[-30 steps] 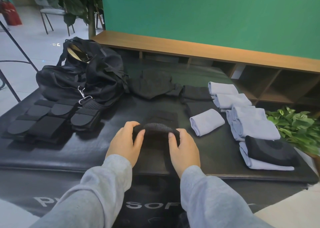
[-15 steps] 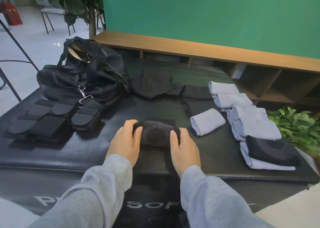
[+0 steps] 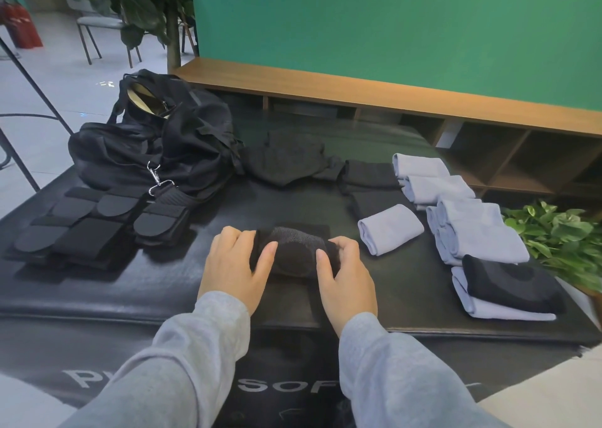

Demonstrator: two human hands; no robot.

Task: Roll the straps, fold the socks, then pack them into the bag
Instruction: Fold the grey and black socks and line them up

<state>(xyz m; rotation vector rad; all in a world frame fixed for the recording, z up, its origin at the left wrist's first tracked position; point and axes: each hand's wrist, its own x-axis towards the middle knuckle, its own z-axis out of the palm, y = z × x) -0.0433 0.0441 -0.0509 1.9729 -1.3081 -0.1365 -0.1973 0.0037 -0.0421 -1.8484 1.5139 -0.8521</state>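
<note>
A black sock (image 3: 294, 252) lies half rolled on the black mat (image 3: 97, 294) in front of me. My left hand (image 3: 233, 265) grips its left end and my right hand (image 3: 345, 274) grips its right end, thumbs on the near side. The black bag (image 3: 153, 147) stands open at the back left, its clip hanging in front. Black straps (image 3: 94, 222) lie flat in front of the bag. Folded light blue socks (image 3: 391, 229) lie to the right, with more of them (image 3: 469, 229) stacked further right.
A loose pile of black socks (image 3: 290, 160) sits behind my hands. One black sock on a blue one (image 3: 508, 284) lies at the right edge. A green plant (image 3: 560, 232) stands right of the mat, a wooden shelf (image 3: 423, 98) behind it.
The sock's roll has grown and moved a little away from me as both hands turned it forward. A round dark patch now shows on its near face.
</note>
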